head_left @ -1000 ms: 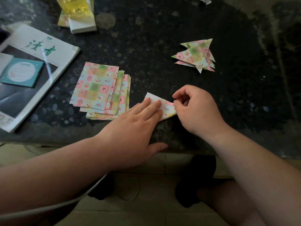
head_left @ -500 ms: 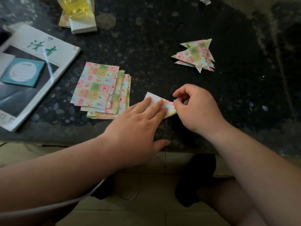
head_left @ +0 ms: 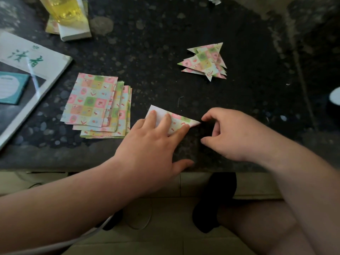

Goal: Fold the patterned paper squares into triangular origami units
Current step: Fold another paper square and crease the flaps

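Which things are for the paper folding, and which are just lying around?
For folding: half-folded paper, stack of patterned squares, pile of finished triangles.
Lying around: magazine, teal card, glass of yellow liquid, white box.

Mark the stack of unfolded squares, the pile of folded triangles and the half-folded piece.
stack of unfolded squares (head_left: 90, 102): head view, middle of top sheet.
pile of folded triangles (head_left: 204, 60): head view, centre of top triangle.
half-folded piece (head_left: 180, 120): head view, uncovered patterned flap.
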A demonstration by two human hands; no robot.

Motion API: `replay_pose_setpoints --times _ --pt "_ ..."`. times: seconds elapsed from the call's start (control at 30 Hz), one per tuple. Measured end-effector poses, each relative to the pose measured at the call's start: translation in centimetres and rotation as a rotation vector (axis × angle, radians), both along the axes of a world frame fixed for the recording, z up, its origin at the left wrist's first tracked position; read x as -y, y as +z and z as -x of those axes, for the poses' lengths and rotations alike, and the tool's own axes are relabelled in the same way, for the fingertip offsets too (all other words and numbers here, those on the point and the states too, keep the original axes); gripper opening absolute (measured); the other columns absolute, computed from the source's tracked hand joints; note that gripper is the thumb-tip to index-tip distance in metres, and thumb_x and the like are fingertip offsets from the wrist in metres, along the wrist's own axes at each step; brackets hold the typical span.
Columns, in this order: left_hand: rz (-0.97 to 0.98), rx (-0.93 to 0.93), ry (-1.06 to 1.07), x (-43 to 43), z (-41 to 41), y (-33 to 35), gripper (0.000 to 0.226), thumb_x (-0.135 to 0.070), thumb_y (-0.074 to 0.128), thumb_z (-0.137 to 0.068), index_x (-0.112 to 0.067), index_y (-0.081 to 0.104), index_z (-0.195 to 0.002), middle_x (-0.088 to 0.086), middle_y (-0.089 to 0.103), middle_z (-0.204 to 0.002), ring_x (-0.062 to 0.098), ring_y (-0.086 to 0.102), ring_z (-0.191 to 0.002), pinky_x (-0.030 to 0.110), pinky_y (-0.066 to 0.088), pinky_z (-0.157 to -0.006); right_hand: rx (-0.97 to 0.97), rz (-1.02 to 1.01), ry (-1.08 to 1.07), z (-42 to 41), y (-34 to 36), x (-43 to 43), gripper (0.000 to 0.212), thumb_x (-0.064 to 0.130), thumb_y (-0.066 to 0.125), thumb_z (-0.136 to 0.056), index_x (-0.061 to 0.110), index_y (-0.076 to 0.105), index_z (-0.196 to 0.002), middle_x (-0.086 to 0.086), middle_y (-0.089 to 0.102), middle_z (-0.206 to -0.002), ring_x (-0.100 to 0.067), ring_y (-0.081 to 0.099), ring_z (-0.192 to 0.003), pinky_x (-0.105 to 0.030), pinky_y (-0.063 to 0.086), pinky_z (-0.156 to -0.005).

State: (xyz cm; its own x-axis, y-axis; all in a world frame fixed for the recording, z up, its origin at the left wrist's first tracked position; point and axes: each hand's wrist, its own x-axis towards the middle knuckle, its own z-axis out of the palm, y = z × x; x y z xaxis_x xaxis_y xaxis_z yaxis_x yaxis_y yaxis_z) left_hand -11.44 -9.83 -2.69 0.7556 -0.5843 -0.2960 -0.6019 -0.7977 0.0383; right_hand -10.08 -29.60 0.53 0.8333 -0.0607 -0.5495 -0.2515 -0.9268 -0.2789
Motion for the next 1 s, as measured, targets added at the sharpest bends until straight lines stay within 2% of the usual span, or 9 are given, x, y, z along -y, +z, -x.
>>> replay_pose_setpoints --times 0.13,0.27,0.37,0.43,0.53,0.73,0.87,1.0 --pt "-0.028 0.022 -0.006 0.5 -0.1 0.0 0.085 -0.084 0.011 -0.089 -0.037 0.001 -0.159 0.012 0.017 -0.164 0.042 0.016 -0.149 0.051 0.025 -0.118 -0.036 0.044 0.021 0.4 0.4 0.1 0.064 0.042 0.075 -0.088 0.041 0.045 -0.144 0.014 0.062 -0.100 -0.010 0.063 -0.092 -0.029 0.051 -0.071" --pt "-0.053 0.056 0.002 1.1 0.1 0.1 0.086 -0.084 0.012 -0.089 -0.037 0.001 -0.160 0.015 0.020 -0.162 0.046 0.017 -0.147 0.053 0.023 -0.115 -0.063 0.119 0.102 1.0 1.1 -0.2 0.069 0.043 0.068 -0.091 0.036 0.036 -0.151 0.009 0.063 -0.119 -0.015 0.063 -0.106 -0.035 0.056 -0.087" --pt "-0.066 0.070 0.005 1.6 0.3 0.1 0.085 -0.082 0.014 -0.090 -0.036 -0.002 -0.160 0.016 0.022 -0.159 0.049 0.020 -0.144 0.055 0.024 -0.113 -0.124 0.197 0.206 2.0 1.8 -1.0 0.081 0.040 0.061 -0.096 0.032 0.014 -0.162 0.004 0.057 -0.137 -0.019 0.060 -0.115 -0.035 0.055 -0.093" --pt "-0.071 0.081 0.005 1.8 0.3 0.0 0.085 -0.082 0.015 -0.090 -0.037 -0.004 -0.159 0.018 0.023 -0.158 0.050 0.022 -0.142 0.055 0.025 -0.112 -0.178 0.246 0.279 2.7 2.0 -1.6 0.091 0.038 0.057 -0.097 0.030 -0.004 -0.164 0.001 0.058 -0.130 -0.021 0.062 -0.108 -0.038 0.057 -0.090" --pt "-0.070 0.086 0.014 2.0 0.3 -0.2 0.086 -0.084 0.018 -0.089 -0.039 -0.005 -0.159 0.019 0.022 -0.158 0.050 0.024 -0.141 0.056 0.025 -0.112 -0.235 0.304 0.364 3.7 2.1 -2.3 0.097 0.033 0.054 -0.096 0.026 -0.018 -0.161 -0.002 0.058 -0.113 -0.023 0.063 -0.099 -0.041 0.058 -0.087" --pt "-0.079 0.096 0.009 2.2 0.3 -0.2 0.086 -0.084 0.015 -0.089 -0.040 -0.007 -0.159 0.020 0.021 -0.159 0.050 0.024 -0.141 0.056 0.026 -0.111 -0.256 0.296 0.388 4.7 1.9 -3.3 0.104 0.023 0.054 -0.092 0.026 -0.026 -0.158 0.000 0.054 -0.093 -0.019 0.060 -0.078 -0.037 0.057 -0.071" --pt "-0.088 0.098 0.007 2.2 0.2 -0.1 0.086 -0.084 0.013 -0.088 -0.040 -0.008 -0.159 0.020 0.020 -0.158 0.049 0.025 -0.140 0.056 0.027 -0.110 -0.268 0.308 0.327 4.4 1.6 -3.5 0.106 0.024 0.056 -0.091 0.024 -0.026 -0.159 -0.001 0.056 -0.097 -0.020 0.062 -0.083 -0.041 0.059 -0.079" --pt "-0.088 0.093 0.009 2.2 0.2 -0.1 0.085 -0.083 0.012 -0.088 -0.041 -0.008 -0.158 0.021 0.019 -0.159 0.050 0.025 -0.141 0.056 0.027 -0.111 -0.273 0.322 0.292 4.2 1.7 -3.6 0.106 0.025 0.057 -0.093 0.024 -0.027 -0.158 -0.002 0.050 -0.094 -0.020 0.059 -0.083 -0.041 0.059 -0.079"
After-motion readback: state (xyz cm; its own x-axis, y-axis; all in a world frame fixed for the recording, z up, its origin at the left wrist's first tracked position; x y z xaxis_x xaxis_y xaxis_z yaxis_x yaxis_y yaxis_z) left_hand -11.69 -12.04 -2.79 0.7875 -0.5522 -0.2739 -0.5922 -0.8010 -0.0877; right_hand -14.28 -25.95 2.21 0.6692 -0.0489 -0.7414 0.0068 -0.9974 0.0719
